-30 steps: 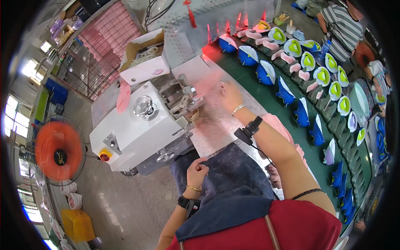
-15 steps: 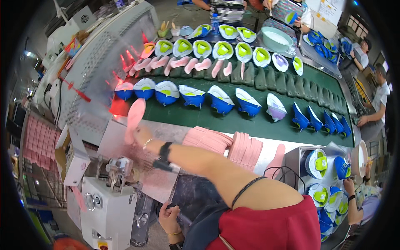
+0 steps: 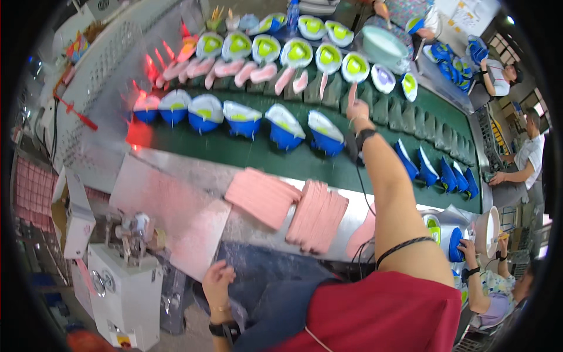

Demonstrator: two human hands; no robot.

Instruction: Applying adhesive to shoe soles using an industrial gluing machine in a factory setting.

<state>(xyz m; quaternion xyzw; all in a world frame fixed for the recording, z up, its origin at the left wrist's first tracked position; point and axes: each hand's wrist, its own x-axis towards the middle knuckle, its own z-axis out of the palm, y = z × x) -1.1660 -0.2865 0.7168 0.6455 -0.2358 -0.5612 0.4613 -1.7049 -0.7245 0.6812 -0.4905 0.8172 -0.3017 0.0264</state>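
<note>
My right hand (image 3: pixel 359 110) is stretched far out over the green conveyor belt (image 3: pixel 223 146). Its fingers are closed on a pink insole (image 3: pixel 352 92), which stands up at the row of dark shoe lasts (image 3: pixel 413 122). Several pink insoles (image 3: pixel 263 73) lie on lasts to the left of it. Nearer me, my left hand (image 3: pixel 218 278) hovers by the corner of a pink-dusted board (image 3: pixel 170 202). Its fingers are loosely bent and apart, with nothing visible in them. Two bundles of pink insoles (image 3: pixel 318 217) sit on the metal ledge between my arms.
Blue-and-white shoe uppers (image 3: pixel 284 126) line the belt's near side; white-and-green ones (image 3: pixel 296 54) line the far side. Red light glows at the machine mouth (image 3: pixel 146 97), left. A grey machine (image 3: pixel 124 287) stands lower left. Co-workers handle uppers at right, near a white tub (image 3: pixel 488 232).
My right hand has swung from the board at the left to the row of lasts, holding a pink insole. My left hand has risen slightly leftward, its fingers looser. The view has shifted.
</note>
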